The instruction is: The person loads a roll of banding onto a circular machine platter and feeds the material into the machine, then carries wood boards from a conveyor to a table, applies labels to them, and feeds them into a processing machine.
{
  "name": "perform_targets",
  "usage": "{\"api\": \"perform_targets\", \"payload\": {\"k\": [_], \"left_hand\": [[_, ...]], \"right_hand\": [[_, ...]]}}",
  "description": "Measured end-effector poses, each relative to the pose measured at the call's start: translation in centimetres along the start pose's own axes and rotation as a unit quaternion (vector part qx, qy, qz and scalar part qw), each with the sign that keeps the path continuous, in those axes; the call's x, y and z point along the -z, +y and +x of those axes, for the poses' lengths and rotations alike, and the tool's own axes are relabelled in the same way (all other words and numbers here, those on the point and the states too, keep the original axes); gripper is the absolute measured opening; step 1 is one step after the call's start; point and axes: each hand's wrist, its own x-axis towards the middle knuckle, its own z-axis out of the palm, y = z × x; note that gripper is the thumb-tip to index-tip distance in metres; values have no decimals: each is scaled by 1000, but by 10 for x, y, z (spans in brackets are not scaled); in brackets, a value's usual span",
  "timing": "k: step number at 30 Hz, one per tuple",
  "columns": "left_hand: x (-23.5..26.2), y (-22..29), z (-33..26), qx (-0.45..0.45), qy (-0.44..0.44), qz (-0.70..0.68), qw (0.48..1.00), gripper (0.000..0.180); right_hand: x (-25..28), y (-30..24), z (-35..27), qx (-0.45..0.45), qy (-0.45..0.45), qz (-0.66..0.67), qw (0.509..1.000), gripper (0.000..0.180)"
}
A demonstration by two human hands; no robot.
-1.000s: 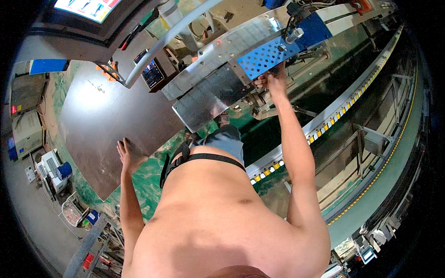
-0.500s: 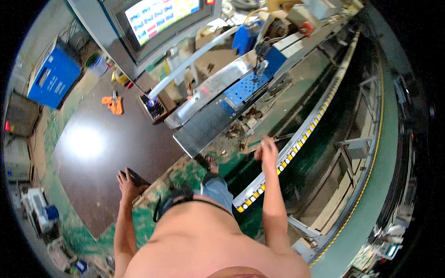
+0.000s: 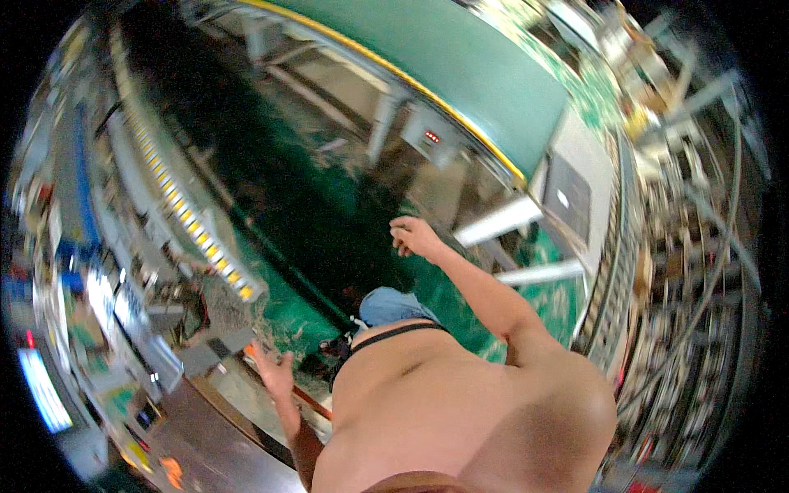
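My left hand (image 3: 273, 370) hangs in the air at the lower left, fingers spread and nothing in them, near the end of a grey metal plate (image 3: 215, 352) by the brown table. In front of my body is my right hand (image 3: 413, 237), its fingers loosely bent and slightly apart, with no object seen in it. It is over the dark green floor, touching nothing. Nearest on its right stands the white metal frame (image 3: 501, 220) of a green-topped conveyor.
A long rail with yellow and white blocks (image 3: 197, 234) runs along the left. The green conveyor (image 3: 485, 74) has a yellow edge. A grey laptop (image 3: 567, 197) lies on the pale bench end. The brown table (image 3: 205, 423), orange tool (image 3: 171, 471) and lit screen (image 3: 45, 390) are lower left.
My view and body have swung to the right, so the table and screen now sit at lower left. My left hand has come away from the table; my right is away from the rail.
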Motion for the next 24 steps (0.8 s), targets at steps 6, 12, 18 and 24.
{"api": "perform_targets", "payload": {"k": [6, 12, 18, 24], "left_hand": [[-72, 94, 10, 73, -496, 71, 862, 43], [-233, 270, -4, 28, -523, -40, 851, 38], [-434, 469, -87, -103, -662, -139, 729, 45], [-575, 583, -159, -22, -663, -11, 748, 75]], "right_hand": [[130, 101, -69, -60, 207, 170, 962, 35], [343, 273, -110, -26, 564, 165, 809, 21], [475, 347, -156, -129, 683, -45, 718, 44], [488, 378, -160, -183, 638, -16, 748, 55]]}}
